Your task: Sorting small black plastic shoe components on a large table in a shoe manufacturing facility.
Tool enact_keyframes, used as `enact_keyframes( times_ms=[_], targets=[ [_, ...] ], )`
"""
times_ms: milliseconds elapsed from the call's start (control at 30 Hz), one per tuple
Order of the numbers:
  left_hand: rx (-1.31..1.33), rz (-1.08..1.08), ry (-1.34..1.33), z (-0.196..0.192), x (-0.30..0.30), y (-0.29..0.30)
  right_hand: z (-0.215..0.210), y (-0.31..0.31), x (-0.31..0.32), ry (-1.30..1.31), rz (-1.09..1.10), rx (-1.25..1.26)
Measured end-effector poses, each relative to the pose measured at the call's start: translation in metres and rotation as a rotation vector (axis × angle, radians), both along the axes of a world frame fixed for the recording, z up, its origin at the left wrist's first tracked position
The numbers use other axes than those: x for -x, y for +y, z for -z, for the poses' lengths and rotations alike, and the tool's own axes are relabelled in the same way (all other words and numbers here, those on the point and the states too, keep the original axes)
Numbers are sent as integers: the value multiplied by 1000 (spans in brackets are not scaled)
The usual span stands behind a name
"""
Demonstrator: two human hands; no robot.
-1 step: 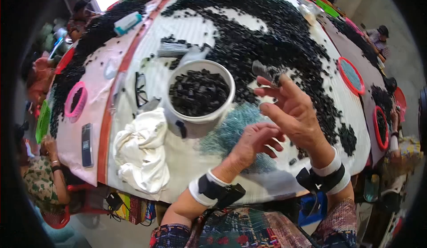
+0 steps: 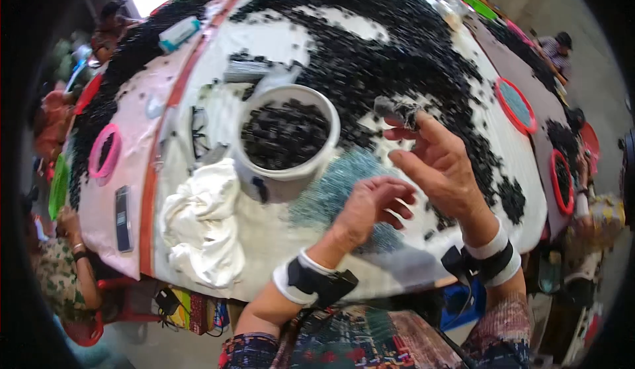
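Observation:
My right hand (image 2: 436,160) is raised over the table, thumb and fingers apart. A dark grey, ragged-looking piece (image 2: 390,109) shows at its index fingertip; whether it is worn there or held is unclear from the blur. Lower and to the left, my left hand (image 2: 370,213) hovers with loosely bent, parted fingers and nothing visible in them. Beneath both lies a heap of thin blue-green bits (image 2: 324,197). Left of the heap stands a white bucket (image 2: 334,124) holding many small black pieces (image 2: 284,137). A broad spread of such black pieces (image 2: 370,58) covers the far side.
A crumpled white cloth (image 2: 205,230) lies left of the bucket, near eyeglasses (image 2: 198,133) and a grey stack (image 2: 246,71). Further left are a phone (image 2: 124,219) and a pink basket (image 2: 106,150). A red-rimmed tray (image 2: 501,91) sits right. Other people work around the table.
The view has shifted slightly, so the table and bucket appear further left. My hands keep nearly the same pose; the left one sits slightly further from the right.

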State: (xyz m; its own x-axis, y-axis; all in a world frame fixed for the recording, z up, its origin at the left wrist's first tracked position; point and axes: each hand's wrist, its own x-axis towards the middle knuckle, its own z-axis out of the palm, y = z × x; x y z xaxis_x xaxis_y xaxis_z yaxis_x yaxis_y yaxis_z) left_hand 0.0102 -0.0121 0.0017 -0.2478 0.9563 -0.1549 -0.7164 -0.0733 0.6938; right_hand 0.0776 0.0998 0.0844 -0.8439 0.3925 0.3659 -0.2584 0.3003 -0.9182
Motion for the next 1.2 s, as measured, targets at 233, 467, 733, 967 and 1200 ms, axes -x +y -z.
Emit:
enact_keyframes(
  times_ms=[233, 467, 733, 967, 1200],
  targets=[
    [5, -48, 68, -4, 6, 1, 11, 60, -94, -438, 378, -347],
    [26, -54, 142, -6, -1, 0, 47, 48, -114, -336, 301, -851],
    [100, -18, 235, -8, -4, 0, 73, 42, -103, -477, 245, -1127],
    [133, -25, 312, -12, -10, 1, 41, 13, -79, -42, 228, -1033],
    [59, -121, 229, -5, -3, 1, 33, 22, -73, -40, 249, -755]
  ],
)
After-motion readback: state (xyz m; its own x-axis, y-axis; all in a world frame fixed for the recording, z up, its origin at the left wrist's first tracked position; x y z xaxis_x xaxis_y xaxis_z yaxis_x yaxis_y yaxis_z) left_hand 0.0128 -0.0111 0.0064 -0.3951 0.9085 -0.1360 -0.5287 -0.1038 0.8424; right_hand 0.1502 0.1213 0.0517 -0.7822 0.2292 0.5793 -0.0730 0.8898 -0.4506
